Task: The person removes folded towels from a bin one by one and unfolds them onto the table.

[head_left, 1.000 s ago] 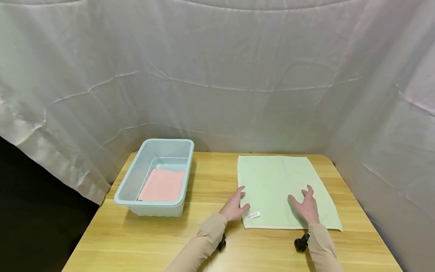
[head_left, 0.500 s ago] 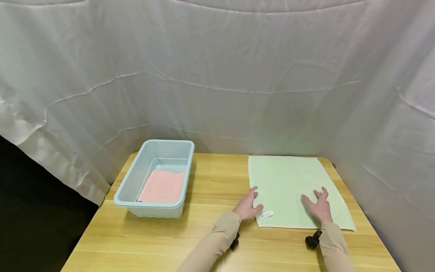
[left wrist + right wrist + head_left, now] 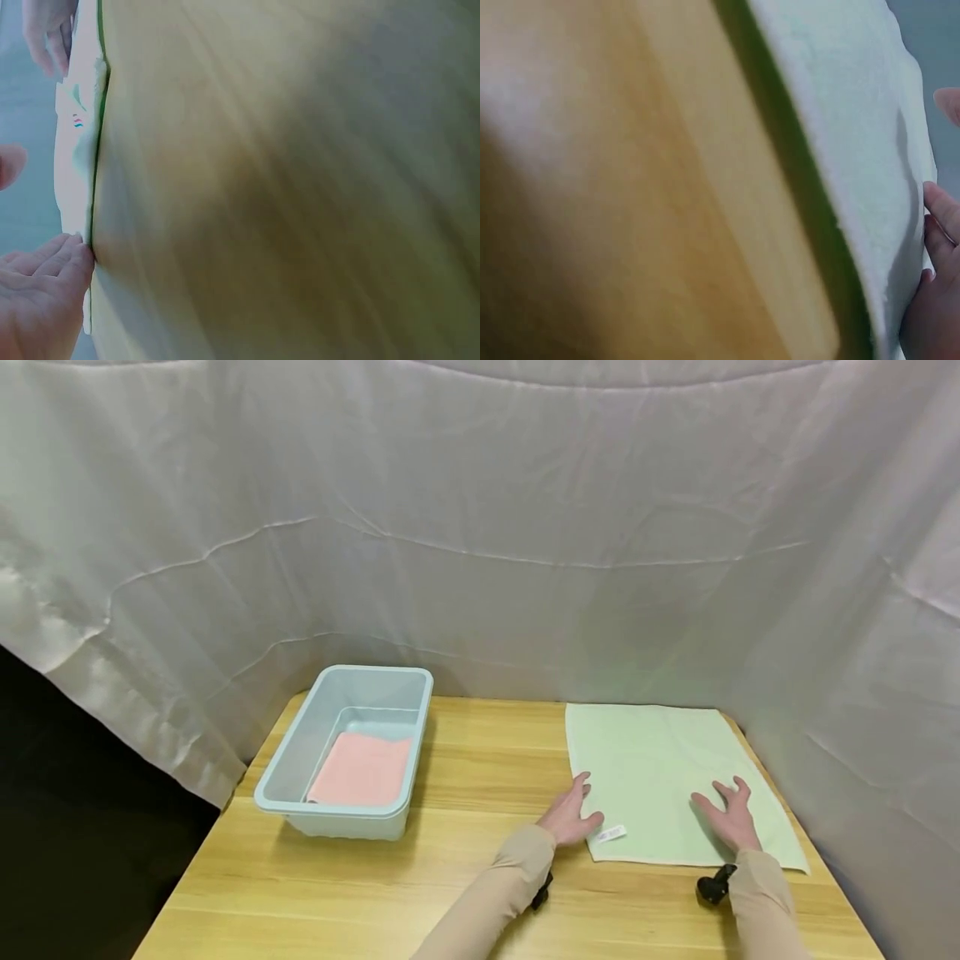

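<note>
A light green towel (image 3: 652, 752) lies spread flat at the right of the table, with a white label (image 3: 611, 834) near its front left corner. At the towel's left edge is my left hand (image 3: 567, 818), fingers spread and fingertips touching the cloth; the left wrist view shows those fingers (image 3: 64, 259) right at the edge. My right hand (image 3: 737, 823) rests on the right part of the towel, thumb and fingers apart. In the right wrist view, the fingers (image 3: 941, 210) touch the pale cloth. Neither hand grips it.
A light blue plastic bin (image 3: 348, 827) stands at the left, holding a folded pink cloth (image 3: 362, 768). The wooden table (image 3: 480, 760) reaches back to a grey-white curtain (image 3: 525, 635). Black wrist cameras (image 3: 715, 885) sit at both sleeves.
The green towel has slid to the right across the table, and both hands have moved right along with it, keeping their pose. The bin and pink cloth have stayed in place.
</note>
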{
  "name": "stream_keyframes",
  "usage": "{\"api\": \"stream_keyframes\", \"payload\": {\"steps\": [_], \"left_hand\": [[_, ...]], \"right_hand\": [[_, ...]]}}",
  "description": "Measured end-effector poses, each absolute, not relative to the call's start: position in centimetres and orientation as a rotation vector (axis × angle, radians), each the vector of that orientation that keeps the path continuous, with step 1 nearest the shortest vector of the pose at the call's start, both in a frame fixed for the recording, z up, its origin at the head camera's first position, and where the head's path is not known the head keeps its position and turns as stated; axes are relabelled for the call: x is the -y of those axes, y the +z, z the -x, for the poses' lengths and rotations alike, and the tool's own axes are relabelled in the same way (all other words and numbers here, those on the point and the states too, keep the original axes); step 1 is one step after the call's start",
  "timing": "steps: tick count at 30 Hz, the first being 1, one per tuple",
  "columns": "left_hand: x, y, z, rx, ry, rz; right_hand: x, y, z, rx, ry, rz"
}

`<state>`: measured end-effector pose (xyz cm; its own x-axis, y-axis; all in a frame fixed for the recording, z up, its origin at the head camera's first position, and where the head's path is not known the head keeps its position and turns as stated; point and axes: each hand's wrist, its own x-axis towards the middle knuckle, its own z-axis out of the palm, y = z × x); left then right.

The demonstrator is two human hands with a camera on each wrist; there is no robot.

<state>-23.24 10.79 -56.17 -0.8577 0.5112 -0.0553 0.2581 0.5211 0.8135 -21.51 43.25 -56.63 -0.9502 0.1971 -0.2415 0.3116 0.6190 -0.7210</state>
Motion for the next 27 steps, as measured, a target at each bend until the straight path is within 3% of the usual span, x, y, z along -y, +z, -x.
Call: {"api": "stream_keyframes", "payload": {"steps": [27], "left_hand": [[-12.2,-56.0,23.1,-2.445,1.294,-0.617]], "right_hand": [[-44.4,-56.2,21.8,-2.718,-1.216,-0.441]]}}
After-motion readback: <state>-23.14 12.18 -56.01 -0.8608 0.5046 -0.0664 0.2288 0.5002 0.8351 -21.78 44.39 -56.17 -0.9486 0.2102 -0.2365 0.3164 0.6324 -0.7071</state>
